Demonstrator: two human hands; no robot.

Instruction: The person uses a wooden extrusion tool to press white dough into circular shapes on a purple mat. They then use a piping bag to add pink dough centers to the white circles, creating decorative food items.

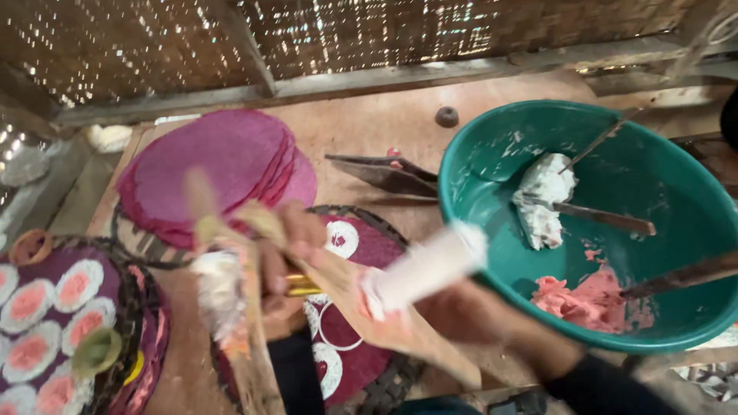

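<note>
My left hand (296, 246), with a gold bangle and a dark sleeve, grips blurred flat wooden sticks (231, 307) smeared with white and pink paste. It hovers over a dark red disc (361, 246) painted with white rings, lying on a round woven tray (392, 376). My right hand (469, 315), blurred by motion, holds a white cylinder (427, 269) that points up and right, touching or just in front of the rim of a green bowl (692, 207). White paste (542, 192) and pink paste (588, 300) lie in the bowl, with several sticks resting in them.
A stack of plain magenta discs (219, 165) sits at the back left. A second woven tray (142, 307) at the left holds discs decorated with white and pink circles. Dark metal blades (384, 173) and a small dark lump (447, 116) lie on the board. A woven wall stands behind.
</note>
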